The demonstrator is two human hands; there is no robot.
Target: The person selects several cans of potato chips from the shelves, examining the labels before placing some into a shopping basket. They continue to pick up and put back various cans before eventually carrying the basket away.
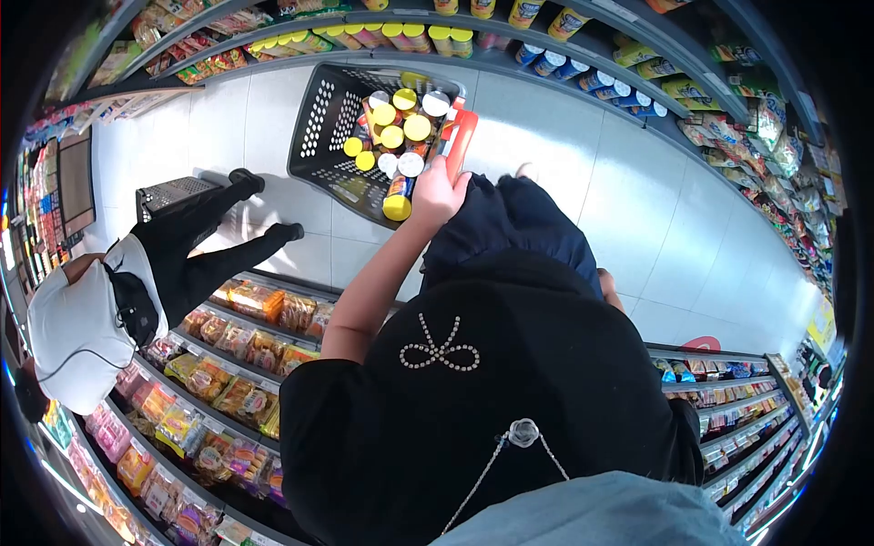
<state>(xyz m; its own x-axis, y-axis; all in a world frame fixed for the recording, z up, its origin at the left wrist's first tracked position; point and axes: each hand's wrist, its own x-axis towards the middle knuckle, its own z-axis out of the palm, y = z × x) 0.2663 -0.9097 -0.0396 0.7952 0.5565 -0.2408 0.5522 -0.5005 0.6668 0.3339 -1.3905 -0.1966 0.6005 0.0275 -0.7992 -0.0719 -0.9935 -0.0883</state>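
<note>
A dark grey shopping basket (314, 118) with perforated walls is on the floor ahead of me. It holds several snack canisters (416, 127) with yellow or white lids, and one blue canister (399, 189) lies toward the near side. My left hand (437, 193) is closed around the red handle (462, 141) at the basket's right side. Beside my dark shorts, a bit of what looks like my right hand (608, 284) shows low at my side. Its fingers are hidden, and I cannot see whether it holds anything.
Yellow-lidded canisters (391, 36) line the shelf beyond the basket, with blue ones (583, 73) to its right. Packaged bread (218, 373) fills the shelves at left. A person in a white top (77, 318) stands at left near another dark basket (173, 194). Pale tiles (628, 191) cover the floor.
</note>
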